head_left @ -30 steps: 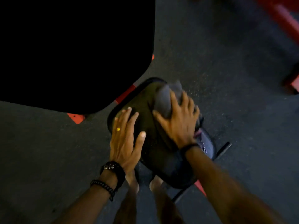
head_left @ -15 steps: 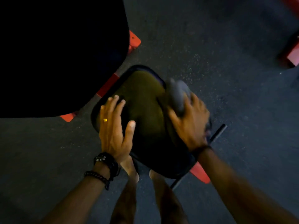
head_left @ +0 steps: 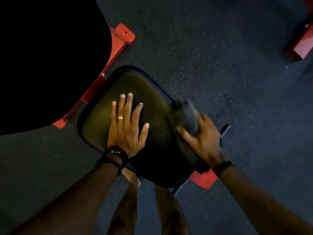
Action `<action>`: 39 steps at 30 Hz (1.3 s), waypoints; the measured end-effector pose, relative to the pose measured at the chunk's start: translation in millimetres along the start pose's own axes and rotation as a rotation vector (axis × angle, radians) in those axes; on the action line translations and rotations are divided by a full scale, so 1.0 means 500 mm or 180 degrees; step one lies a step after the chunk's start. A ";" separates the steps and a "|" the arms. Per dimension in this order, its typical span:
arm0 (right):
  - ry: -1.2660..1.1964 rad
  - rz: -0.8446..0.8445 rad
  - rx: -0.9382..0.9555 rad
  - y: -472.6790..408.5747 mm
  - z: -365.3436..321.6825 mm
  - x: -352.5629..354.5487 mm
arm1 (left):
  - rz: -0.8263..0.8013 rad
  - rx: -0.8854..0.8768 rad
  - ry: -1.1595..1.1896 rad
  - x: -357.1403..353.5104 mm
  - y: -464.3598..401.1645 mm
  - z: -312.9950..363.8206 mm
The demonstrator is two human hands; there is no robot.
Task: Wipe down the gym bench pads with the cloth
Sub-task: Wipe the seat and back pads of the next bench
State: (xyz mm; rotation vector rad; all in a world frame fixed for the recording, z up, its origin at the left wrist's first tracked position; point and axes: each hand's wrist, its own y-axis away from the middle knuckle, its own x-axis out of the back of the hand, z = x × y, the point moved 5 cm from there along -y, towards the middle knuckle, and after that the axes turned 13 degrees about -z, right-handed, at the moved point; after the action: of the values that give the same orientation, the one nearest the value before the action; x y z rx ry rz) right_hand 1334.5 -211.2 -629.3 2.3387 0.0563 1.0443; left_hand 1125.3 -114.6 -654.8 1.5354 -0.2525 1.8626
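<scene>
On the seat pad (head_left: 149,92), centre frame, left hand (head_left: 126,129) lies flat, palm down, fingers spread and straight, gripping nothing; fingertips point toward the far end of the pad. Gold ring (head_left: 119,117) on one finger, dark watch (head_left: 115,150) and beaded bracelet (head_left: 108,161) at the wrist. Right hand (head_left: 203,139) sits at the pad's right edge, blurred, fingers curled around a bunched grey cloth (head_left: 187,116); the cloth is pressed against the pad's side and upper right rim, sticking out beyond the fingers. Thumb splayed out toward the pad's top face. Dark band (head_left: 221,167) on the right wrist. Pad is dark with an olive sheen on top, rounded corners, tilted diagonally in view. Red steel frame (head_left: 108,65) runs under it from upper left, another red foot (head_left: 203,179) shows under the near right corner. Black bar (head_left: 224,130) pokes out just beyond the right hand, what it belongs to cannot be told. Large black shape (head_left: 47,61) fills the upper left, likely the backrest pad, too dark for detail. Speckled dark rubber floor (head_left: 220,65) all around. More red equipment (head_left: 301,46) at far right edge, blurred. Bare legs (head_left: 132,200) of the person visible below the pad between the forearms
</scene>
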 end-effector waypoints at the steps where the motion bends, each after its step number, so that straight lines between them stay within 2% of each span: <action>1: -0.0014 0.0022 0.0250 -0.072 -0.055 0.004 | 0.0010 0.0016 -0.0058 0.001 0.004 0.001; 4: 0.0172 -0.0324 0.0694 -0.296 -0.222 -0.006 | 0.0024 -0.0007 -0.0174 0.000 0.005 -0.001; 6: 0.0257 -0.0447 0.0814 -0.357 -0.277 0.000 | 0.0069 0.0035 -0.0175 0.002 0.001 -0.004; 8: 0.0155 -0.0503 0.0947 -0.300 -0.216 0.000 | 0.0175 0.0034 -0.0102 0.008 0.003 -0.004; 10: -0.0073 -0.0376 0.0882 -0.162 -0.078 0.015 | 0.0201 0.0000 -0.0007 0.011 0.004 -0.003; 12: -0.0382 -0.0351 0.0459 -0.009 0.048 0.024 | 0.0154 0.0006 0.0024 0.011 0.003 0.000; 14: -0.0666 -0.0422 0.0136 0.039 0.091 0.019 | 0.0170 0.0014 0.0003 0.008 0.003 0.002; 16: -0.0608 -0.0423 0.0232 -0.041 0.030 0.016 | 0.0201 -0.0003 -0.0015 0.006 0.003 0.003; 19: -0.0422 -0.0595 0.0839 -0.251 -0.139 -0.003 | 0.0213 -0.0005 -0.0102 0.005 0.006 0.005; 21: -0.0382 -0.0774 0.0862 -0.351 -0.219 -0.005 | 0.0201 -0.0018 -0.0143 0.005 0.007 0.003; 23: -0.0330 -0.0696 0.0887 -0.342 -0.203 0.000 | 0.0257 -0.0034 -0.0139 0.007 0.004 0.003; 25: -0.0255 -0.0551 0.0861 -0.231 -0.101 0.001 | 0.0328 -0.0037 -0.0089 0.010 0.005 0.003; 28: -0.0661 -0.0345 0.0492 -0.012 0.064 0.016 | 0.0301 -0.0028 -0.0099 0.012 0.005 0.006; 30: -0.0842 -0.0409 0.0259 0.033 0.098 0.016 | 0.0296 -0.0019 -0.0132 0.010 0.003 0.006; 36: -0.0591 -0.0888 0.0722 -0.270 -0.113 0.001 | 0.0343 -0.0083 -0.0191 0.007 0.005 0.012; 39: -0.0471 -0.0773 0.0691 -0.273 -0.118 0.007 | 0.0413 -0.0084 -0.0258 0.007 0.005 0.012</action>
State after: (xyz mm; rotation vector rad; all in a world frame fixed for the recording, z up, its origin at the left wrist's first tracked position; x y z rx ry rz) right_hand 1321.3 -67.6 -666.2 2.5181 0.4048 0.7771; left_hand 1128.2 -118.4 -649.0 1.6120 -0.4217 1.8901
